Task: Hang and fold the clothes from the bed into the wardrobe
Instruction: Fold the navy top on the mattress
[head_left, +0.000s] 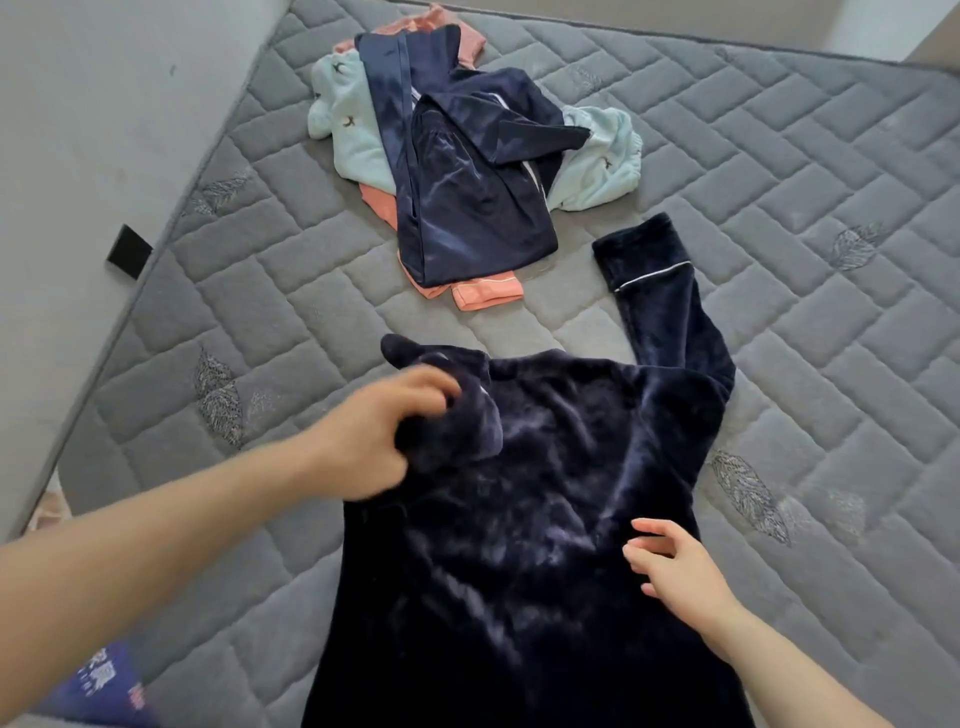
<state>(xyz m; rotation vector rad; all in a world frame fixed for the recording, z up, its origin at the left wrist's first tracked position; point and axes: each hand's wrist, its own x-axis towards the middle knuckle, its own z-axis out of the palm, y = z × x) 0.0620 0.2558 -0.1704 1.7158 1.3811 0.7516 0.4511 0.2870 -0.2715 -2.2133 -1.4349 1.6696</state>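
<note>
We see the navy velvet top spread flat on the bed — our left hand grips its folded sleeve, fingers curled; right hand fingers loosely spread, touching its side.

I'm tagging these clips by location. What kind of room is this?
Most likely a bedroom: a bare grey quilted mattress fills the view, set against a wall, with a pile of nightclothes and a dark velvety top spread out on it.
</note>
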